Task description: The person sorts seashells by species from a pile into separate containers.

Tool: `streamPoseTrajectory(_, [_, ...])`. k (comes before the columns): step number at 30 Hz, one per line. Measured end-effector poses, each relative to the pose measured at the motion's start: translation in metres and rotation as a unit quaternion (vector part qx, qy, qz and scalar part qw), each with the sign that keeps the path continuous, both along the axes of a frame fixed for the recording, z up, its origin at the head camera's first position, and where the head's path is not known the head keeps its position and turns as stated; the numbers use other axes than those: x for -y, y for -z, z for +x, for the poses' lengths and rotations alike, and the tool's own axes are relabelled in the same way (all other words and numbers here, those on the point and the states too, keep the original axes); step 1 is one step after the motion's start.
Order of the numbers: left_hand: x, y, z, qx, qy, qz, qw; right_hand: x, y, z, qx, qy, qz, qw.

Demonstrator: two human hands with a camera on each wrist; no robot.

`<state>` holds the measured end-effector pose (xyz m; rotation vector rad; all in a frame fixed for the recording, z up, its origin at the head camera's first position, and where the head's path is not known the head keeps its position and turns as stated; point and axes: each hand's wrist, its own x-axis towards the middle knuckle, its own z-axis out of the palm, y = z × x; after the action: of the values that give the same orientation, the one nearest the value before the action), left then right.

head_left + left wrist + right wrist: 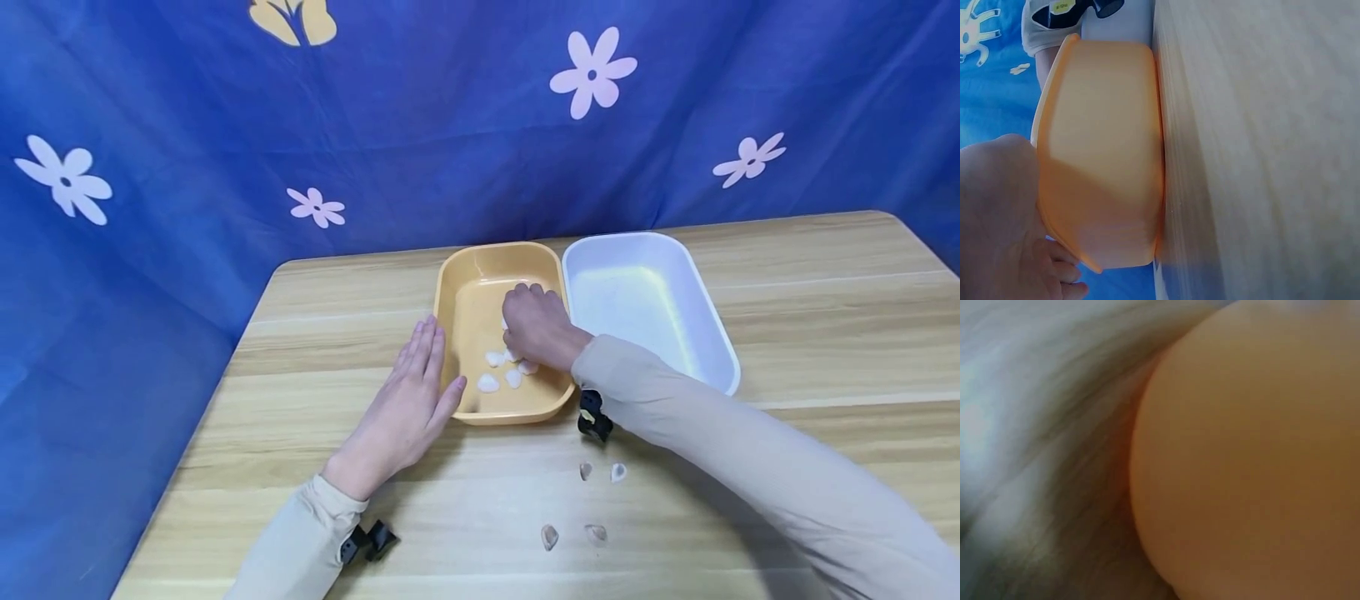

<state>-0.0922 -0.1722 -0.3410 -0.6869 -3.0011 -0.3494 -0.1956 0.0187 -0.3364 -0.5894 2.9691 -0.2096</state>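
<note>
An orange-yellow tray (pixel 467 312) stands on the wooden table and has several white seashells (pixel 488 383) on its floor. My left hand (pixel 401 408) lies along the tray's left side, fingers straight, with the thumb at the rim. The left wrist view has the tray's outer wall (pixel 1104 144) beside that hand (pixel 997 212). Over the shells, my right hand (pixel 536 325) reaches down inside the tray with bent fingers; its fingertips are hidden, so whether it pinches a shell does not show. Only the blurred tray wall (pixel 1241 462) and tabletop fill the right wrist view.
A white tray (pixel 630 292) stands against the right side of the orange one. Several small brownish shells (pixel 550 537) lie on the table (pixel 465 533) in front, near my right forearm (pixel 720 450). A blue flowered curtain (pixel 450 125) hangs behind.
</note>
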Motion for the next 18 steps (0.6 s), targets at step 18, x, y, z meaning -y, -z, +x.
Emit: streamPoseTrajectory(18, [0.0001,0.0014,0.0023,-0.004,-0.002,0.002,1.0,-0.0002,0.0012,-0.0051,0.038,-0.036,-0.054,0.9972])
